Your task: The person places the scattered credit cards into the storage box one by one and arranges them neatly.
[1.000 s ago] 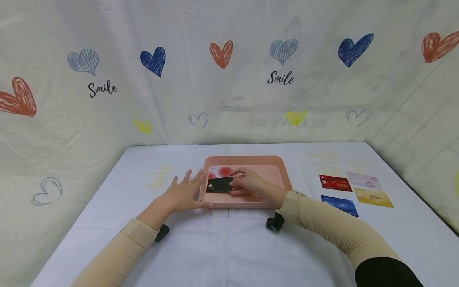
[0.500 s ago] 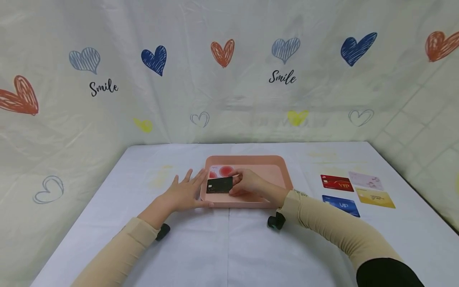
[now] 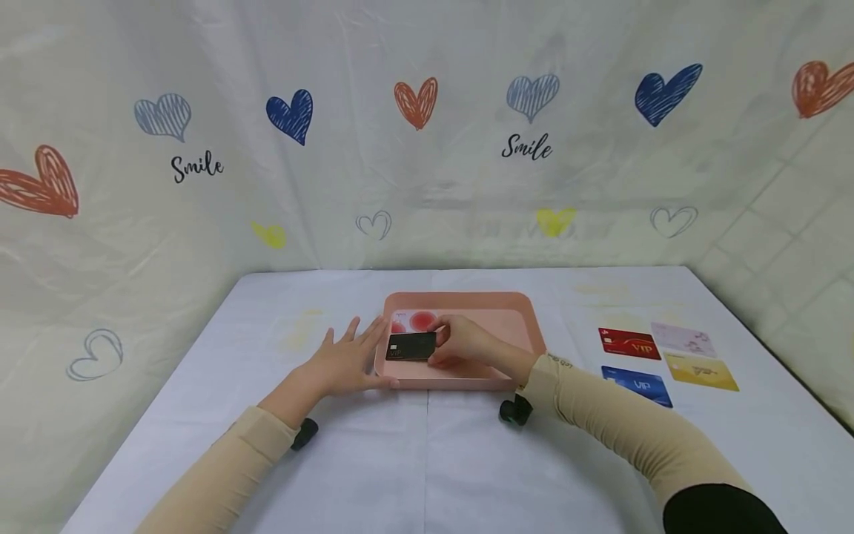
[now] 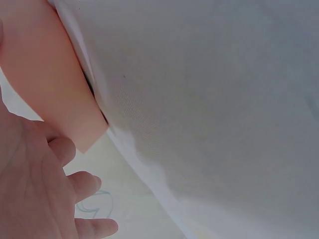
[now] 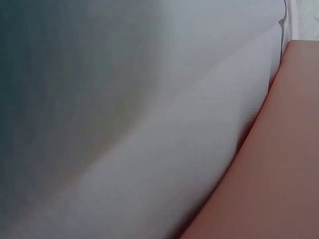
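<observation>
While the right grip (image 3: 467, 343) pinches a black card (image 3: 408, 347), left grip (image 3: 343, 364) splayed, heart-printed sheeting (image 3: 454, 174) backs white cloth (image 3: 373, 460)

Room for a hand lies open over the far right corner of the tray (image 3: 510, 319). The left hand (image 3: 347, 361) blocks its left rim; the right hand (image 3: 467, 343) and sleeve (image 3: 620, 415) bar the near right. Behind that sleeve, between tray and four flat cards (image 3: 629, 343), a strip of table (image 3: 567, 326) is free.
</observation>
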Action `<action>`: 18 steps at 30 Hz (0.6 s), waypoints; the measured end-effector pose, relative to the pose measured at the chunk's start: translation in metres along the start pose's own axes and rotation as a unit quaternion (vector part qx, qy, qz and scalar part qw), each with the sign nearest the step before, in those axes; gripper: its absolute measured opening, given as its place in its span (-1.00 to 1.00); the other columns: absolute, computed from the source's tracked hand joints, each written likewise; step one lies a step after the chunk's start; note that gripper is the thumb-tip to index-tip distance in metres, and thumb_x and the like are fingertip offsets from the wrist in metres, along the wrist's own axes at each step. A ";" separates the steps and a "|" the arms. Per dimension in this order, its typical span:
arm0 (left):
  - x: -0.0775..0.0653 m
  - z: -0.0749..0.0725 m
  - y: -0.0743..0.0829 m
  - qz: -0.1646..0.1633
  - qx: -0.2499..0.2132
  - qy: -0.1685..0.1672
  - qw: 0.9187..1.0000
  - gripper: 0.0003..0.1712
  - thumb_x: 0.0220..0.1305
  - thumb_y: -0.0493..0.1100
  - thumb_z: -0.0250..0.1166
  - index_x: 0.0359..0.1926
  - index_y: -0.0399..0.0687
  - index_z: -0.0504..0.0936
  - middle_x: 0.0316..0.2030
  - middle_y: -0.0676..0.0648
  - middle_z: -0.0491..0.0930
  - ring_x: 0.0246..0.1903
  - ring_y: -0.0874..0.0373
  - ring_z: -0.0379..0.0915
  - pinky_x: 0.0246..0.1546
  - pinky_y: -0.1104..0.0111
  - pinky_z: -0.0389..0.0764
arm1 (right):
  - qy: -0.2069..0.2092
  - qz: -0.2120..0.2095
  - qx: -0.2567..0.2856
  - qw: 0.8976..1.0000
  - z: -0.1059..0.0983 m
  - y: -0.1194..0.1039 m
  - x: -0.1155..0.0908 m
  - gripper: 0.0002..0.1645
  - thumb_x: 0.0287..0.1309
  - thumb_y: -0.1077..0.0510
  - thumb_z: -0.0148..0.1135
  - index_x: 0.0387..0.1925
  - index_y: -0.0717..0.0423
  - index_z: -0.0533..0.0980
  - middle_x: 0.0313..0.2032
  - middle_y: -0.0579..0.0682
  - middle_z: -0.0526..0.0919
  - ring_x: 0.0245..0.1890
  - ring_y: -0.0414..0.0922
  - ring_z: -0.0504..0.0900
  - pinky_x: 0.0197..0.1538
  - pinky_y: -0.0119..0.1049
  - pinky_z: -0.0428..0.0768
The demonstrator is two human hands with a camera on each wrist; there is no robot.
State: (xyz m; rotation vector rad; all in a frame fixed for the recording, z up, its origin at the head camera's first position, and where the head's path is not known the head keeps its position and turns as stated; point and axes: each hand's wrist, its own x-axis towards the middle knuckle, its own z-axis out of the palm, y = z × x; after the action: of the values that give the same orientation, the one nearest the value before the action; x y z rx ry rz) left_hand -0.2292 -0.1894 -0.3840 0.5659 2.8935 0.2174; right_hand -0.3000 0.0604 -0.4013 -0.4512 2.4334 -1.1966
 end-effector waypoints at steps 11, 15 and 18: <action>0.000 0.001 0.000 -0.003 0.002 0.001 1.000 0.32 0.17 0.59 0.21 0.67 0.05 -0.17 0.64 -0.01 -0.16 0.57 -0.28 -0.31 0.39 -0.40 -0.18 | -0.001 -0.001 -0.038 0.999 -0.001 -0.004 -0.002 -0.32 -0.01 0.28 0.61 0.16 0.25 0.51 -0.35 0.03 0.52 -0.48 -0.15 0.53 -0.38 -0.41 0.53; 0.001 0.001 0.001 -0.006 0.005 0.000 1.000 0.33 0.17 0.61 0.20 0.67 0.05 -0.17 0.64 -0.01 -0.16 0.57 -0.27 -0.31 0.39 -0.40 -0.17 | -0.003 0.009 -0.027 1.000 -0.001 -0.006 -0.003 -0.33 0.02 0.30 0.59 0.16 0.25 0.48 -0.37 0.03 0.51 -0.52 -0.17 0.52 -0.41 -0.42 0.53; 0.001 0.002 0.000 -0.008 0.007 0.002 1.000 0.33 0.16 0.61 0.20 0.67 0.04 -0.16 0.64 -0.01 -0.14 0.57 -0.27 -0.29 0.39 -0.40 -0.16 | -0.010 0.014 -0.020 1.000 0.000 -0.007 -0.002 -0.34 0.05 0.31 0.57 0.17 0.25 0.47 -0.38 0.03 0.49 -0.57 -0.17 0.53 -0.43 -0.43 0.55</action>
State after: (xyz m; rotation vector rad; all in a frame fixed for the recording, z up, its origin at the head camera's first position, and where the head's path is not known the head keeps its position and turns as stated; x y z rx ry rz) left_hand -0.2299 -0.1889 -0.3860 0.5446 2.9052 0.1972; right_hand -0.2972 0.0573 -0.3948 -0.4365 2.4424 -1.1270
